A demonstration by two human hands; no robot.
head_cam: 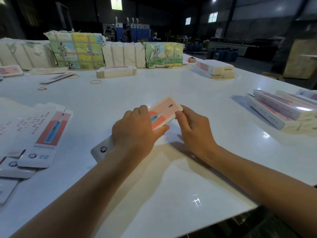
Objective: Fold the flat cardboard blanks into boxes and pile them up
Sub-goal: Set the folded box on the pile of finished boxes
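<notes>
While the toothbrush box [161,114] lies long and slanted on the white table [188,169], the left hand [135,131] grips its middle, fingers curled over the far edge and thumb pressed against the near edge. The right hand [193,129] pinches the box's far end, its fingertips [179,115] curled against the end corner. Left of the left fingers lies a stack of flat blanks [42,134]; right of the right fingers, well apart, lies a pile of folded boxes [281,110].
</notes>
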